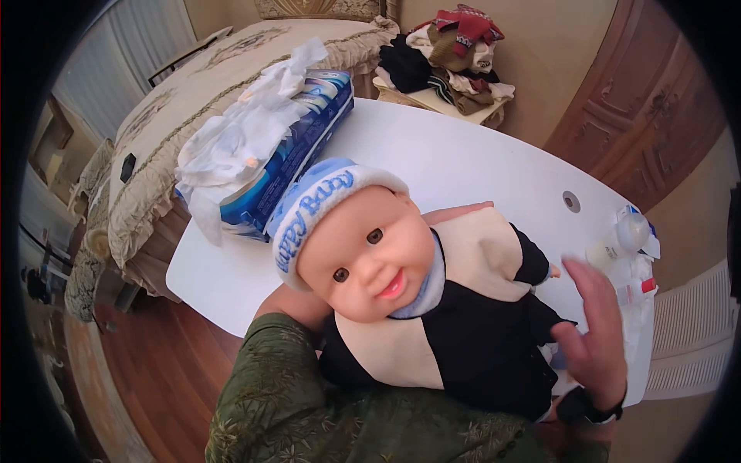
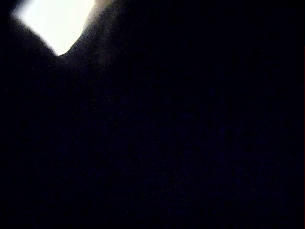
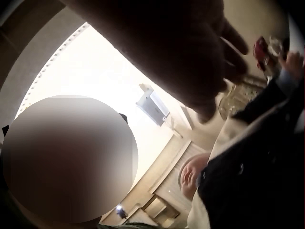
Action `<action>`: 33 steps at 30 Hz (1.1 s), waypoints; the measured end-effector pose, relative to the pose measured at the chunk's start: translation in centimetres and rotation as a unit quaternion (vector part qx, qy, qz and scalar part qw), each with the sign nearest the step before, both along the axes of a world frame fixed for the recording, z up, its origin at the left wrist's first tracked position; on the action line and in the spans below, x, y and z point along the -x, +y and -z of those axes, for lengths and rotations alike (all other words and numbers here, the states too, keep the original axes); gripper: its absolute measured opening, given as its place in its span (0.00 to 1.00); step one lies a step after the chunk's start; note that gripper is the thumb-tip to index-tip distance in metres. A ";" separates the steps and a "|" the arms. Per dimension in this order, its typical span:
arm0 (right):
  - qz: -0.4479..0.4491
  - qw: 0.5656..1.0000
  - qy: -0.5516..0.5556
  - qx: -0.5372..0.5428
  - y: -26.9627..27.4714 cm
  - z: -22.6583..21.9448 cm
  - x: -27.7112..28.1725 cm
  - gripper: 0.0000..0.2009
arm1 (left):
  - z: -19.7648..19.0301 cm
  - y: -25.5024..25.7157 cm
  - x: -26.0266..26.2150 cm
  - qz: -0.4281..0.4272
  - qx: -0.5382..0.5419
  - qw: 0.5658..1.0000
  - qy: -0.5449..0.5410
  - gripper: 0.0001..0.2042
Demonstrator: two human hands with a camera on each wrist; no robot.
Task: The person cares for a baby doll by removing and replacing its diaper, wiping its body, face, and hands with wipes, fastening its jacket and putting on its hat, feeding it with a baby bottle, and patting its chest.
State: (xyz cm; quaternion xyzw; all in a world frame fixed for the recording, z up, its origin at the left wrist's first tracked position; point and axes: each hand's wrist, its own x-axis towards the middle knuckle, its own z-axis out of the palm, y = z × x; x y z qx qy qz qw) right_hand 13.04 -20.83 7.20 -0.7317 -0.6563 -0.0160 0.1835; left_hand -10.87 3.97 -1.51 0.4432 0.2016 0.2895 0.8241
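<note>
A baby doll (image 1: 363, 266) in a blue-and-white knit hat and a black-and-cream outfit lies face up across the person's left arm, its head toward the upper left. Behind its shoulder shows a strip of the left hand (image 1: 463, 212); the fingers' pose is hidden, and the left wrist view is nearly all dark. The right hand (image 1: 594, 332) is raised beside the doll's small hand and legs, fingers extended and thumb apart, holding nothing. From the right wrist view, the right hand (image 3: 190, 52) appears above the doll (image 3: 238, 167).
On the white table (image 1: 432, 154) stands an opened blue diaper pack (image 1: 285, 154) with loose white diapers on top. Bottles (image 1: 629, 235) sit at the table's right edge. Behind are a bed (image 1: 201, 77) and a stand of piled clothes (image 1: 455, 62).
</note>
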 end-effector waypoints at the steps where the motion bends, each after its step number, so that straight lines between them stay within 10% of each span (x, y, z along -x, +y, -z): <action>1: 0.002 1.000 0.001 -0.001 1.3 0.7 1.1 0.39 | 0.1 0.2 0.3 -0.001 0.000 1.000 0.001 0.24; 6: -0.193 0.981 -0.007 0.007 4.2 5.0 2.9 0.40 | 0.0 0.5 -0.6 -0.005 -0.001 1.000 0.002 0.24; 14: -0.048 0.982 0.060 0.171 -1.7 3.9 -1.8 0.41 | 0.0 0.0 -2.4 0.013 0.013 1.000 -0.004 0.24; 22: -0.118 0.989 0.083 -0.011 2.0 6.1 0.6 0.39 | 6.8 6.9 6.5 0.283 0.036 0.955 -0.075 0.23; 33: 0.023 0.967 0.200 0.154 -4.4 7.1 -6.6 0.29 | 8.1 6.0 5.3 0.271 0.059 0.956 -0.098 0.23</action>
